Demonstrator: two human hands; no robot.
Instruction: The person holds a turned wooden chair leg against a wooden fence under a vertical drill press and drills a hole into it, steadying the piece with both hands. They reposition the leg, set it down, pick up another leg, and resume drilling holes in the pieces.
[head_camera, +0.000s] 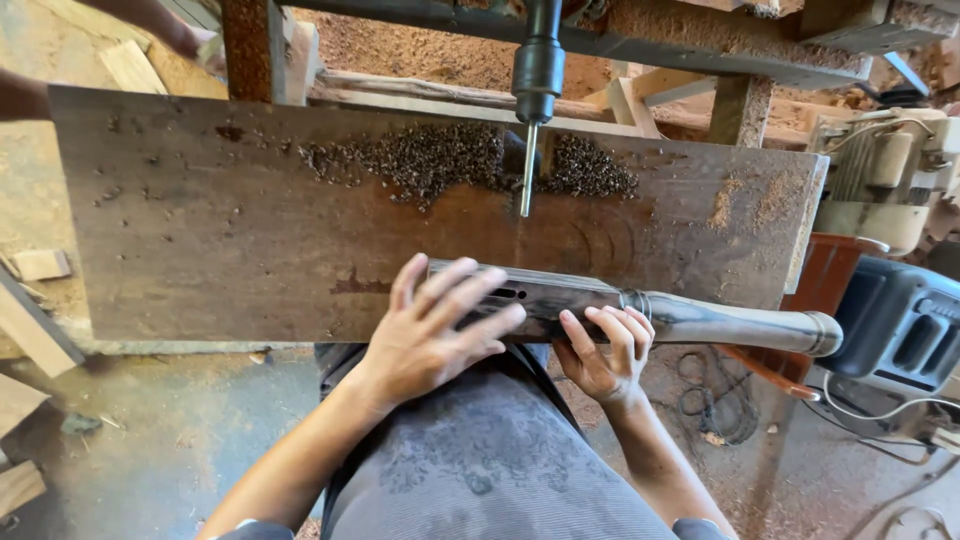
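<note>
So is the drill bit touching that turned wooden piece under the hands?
No, the drill bit ends over the plank, apart from the turned wooden piece.
</note>
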